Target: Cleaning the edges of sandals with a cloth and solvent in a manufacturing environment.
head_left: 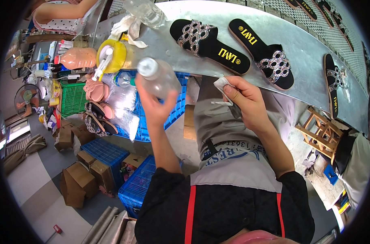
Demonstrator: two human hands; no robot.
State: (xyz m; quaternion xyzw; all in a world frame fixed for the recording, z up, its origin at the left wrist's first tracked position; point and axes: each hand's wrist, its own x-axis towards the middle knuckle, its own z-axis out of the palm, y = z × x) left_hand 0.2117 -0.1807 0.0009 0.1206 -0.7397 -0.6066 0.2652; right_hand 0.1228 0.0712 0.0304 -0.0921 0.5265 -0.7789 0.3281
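My left hand [155, 109] is wrapped round a clear plastic bottle [165, 82] with a white cap, held tilted over the near edge of the metal table [168, 49]; both look slightly blurred. A folded white cloth [221, 84] is pinched between the fingers and thumb of my right hand [250, 99], above my grey apron [242, 171]. Beyond my hands lie two black slide sandals, a left one [217, 51] and a right one [261, 49], with glittery cut-out straps. Another such sandal [333, 83] rests farther right on the table.
Left on the table are a yellow container [118, 55], a crumpled white cloth [132, 30] and another clear bottle [146, 14]. Blue crates [138, 185] and cardboard boxes [77, 183] stand at the lower left. A wooden stool [321, 132] is at right. Another person's arm [65, 10] shows at upper left.
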